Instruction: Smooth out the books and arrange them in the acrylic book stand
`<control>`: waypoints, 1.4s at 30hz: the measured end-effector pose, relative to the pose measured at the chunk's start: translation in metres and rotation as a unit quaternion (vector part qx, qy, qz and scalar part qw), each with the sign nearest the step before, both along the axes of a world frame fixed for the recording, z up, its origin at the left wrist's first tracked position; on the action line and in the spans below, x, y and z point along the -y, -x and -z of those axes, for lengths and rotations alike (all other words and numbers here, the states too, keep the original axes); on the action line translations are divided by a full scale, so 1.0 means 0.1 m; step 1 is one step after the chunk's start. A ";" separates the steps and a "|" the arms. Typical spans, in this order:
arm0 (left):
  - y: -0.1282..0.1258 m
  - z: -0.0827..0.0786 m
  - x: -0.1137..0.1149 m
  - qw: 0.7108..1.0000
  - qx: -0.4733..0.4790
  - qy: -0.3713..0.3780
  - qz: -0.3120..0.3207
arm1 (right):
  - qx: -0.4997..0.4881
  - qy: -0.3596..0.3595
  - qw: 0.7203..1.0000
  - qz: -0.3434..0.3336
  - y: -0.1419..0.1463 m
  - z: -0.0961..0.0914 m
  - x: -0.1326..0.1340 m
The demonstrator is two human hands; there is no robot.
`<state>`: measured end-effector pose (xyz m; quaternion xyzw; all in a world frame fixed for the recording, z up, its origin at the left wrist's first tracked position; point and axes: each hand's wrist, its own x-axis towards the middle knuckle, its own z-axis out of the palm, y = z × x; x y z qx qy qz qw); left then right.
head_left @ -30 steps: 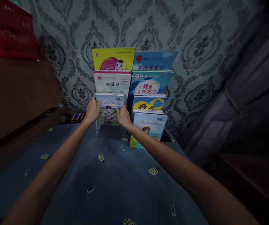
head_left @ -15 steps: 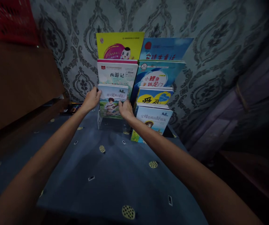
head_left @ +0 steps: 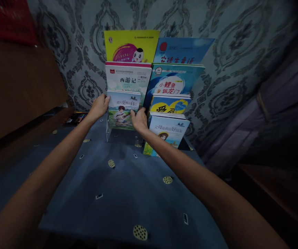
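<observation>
A tiered clear book stand [head_left: 107,133] leans against the patterned wall with two columns of children's books. My left hand [head_left: 98,107] grips the left edge of the front-left book [head_left: 123,108], whose cover shows a child with a guitar. My right hand [head_left: 138,119] holds that same book at its lower right corner. Behind it stand a white book [head_left: 128,79] and a yellow book [head_left: 130,45]. The right column has several blue and yellow books, the nearest one [head_left: 167,133] at the front.
The stand sits on a surface covered in blue dotted cloth [head_left: 123,186]. A brown wooden cabinet [head_left: 19,90] is on the left, with a small dark object [head_left: 76,118] beside the stand. Purple curtain [head_left: 276,103] hangs at the right.
The view has come closer to the stand. Both hands stay on the front-left book; my right hand has slid slightly lower on its right edge.
</observation>
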<state>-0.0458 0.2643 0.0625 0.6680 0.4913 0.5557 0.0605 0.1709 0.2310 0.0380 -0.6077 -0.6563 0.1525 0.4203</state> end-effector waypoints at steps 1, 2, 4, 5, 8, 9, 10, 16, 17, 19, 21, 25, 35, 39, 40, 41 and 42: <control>0.00 0.00 0.00 1.000 0.004 -0.008 0.008 | -0.001 -0.002 1.000 0.000 0.00 0.00 0.01; 0.00 0.00 0.01 1.000 0.007 -0.017 0.014 | -0.002 -0.004 1.000 -0.001 0.00 0.01 0.01; 0.00 0.01 0.02 0.999 0.004 -0.026 0.019 | -0.005 -0.010 1.000 -0.004 0.01 0.02 0.03; 0.00 0.01 0.04 1.000 -0.002 -0.025 0.017 | -0.006 -0.014 1.000 -0.005 0.02 0.03 0.04; -0.02 0.01 0.09 1.000 -0.021 -0.008 0.001 | -0.007 -0.022 1.000 -0.007 0.07 0.07 0.08; -0.02 0.01 0.10 1.000 -0.025 -0.006 -0.003 | -0.005 -0.024 1.000 -0.007 0.09 0.08 0.09; -0.03 0.02 0.11 1.000 -0.028 -0.007 -0.006 | -0.003 -0.026 1.000 -0.007 0.11 0.10 0.10; -0.09 0.02 0.16 0.999 -0.038 0.001 -0.011 | 0.013 -0.030 0.999 -0.001 0.15 0.15 0.10; -0.10 0.01 0.19 0.999 -0.048 0.008 -0.025 | 0.015 -0.030 0.999 0.001 0.15 0.16 0.09; -0.15 -0.03 0.26 0.993 -0.089 0.032 -0.069 | 0.019 -0.032 0.999 0.004 0.15 0.17 0.09; -0.22 -0.09 0.35 0.979 -0.149 0.068 -0.123 | 0.022 -0.036 0.999 0.006 0.15 0.18 0.08; -0.33 -0.20 0.50 0.948 -0.229 0.119 -0.186 | 0.027 -0.048 0.998 0.009 0.15 0.20 0.07; -0.31 -0.22 0.43 0.950 -0.225 0.117 -0.184 | 0.039 -0.062 0.997 0.029 0.17 0.21 0.11; -0.30 -0.21 0.41 0.949 -0.227 0.113 -0.187 | 0.039 -0.072 0.996 0.030 0.17 0.24 0.12; -0.31 -0.21 0.41 0.949 -0.227 0.113 -0.188 | 0.039 -0.079 0.996 0.029 0.17 0.25 0.12; -0.31 -0.22 0.42 0.949 -0.228 0.114 -0.187 | 0.038 -0.089 0.995 0.028 0.17 0.27 0.12; -0.31 -0.22 0.42 0.949 -0.228 0.116 -0.187 | 0.036 -0.101 0.994 0.027 0.17 0.29 0.11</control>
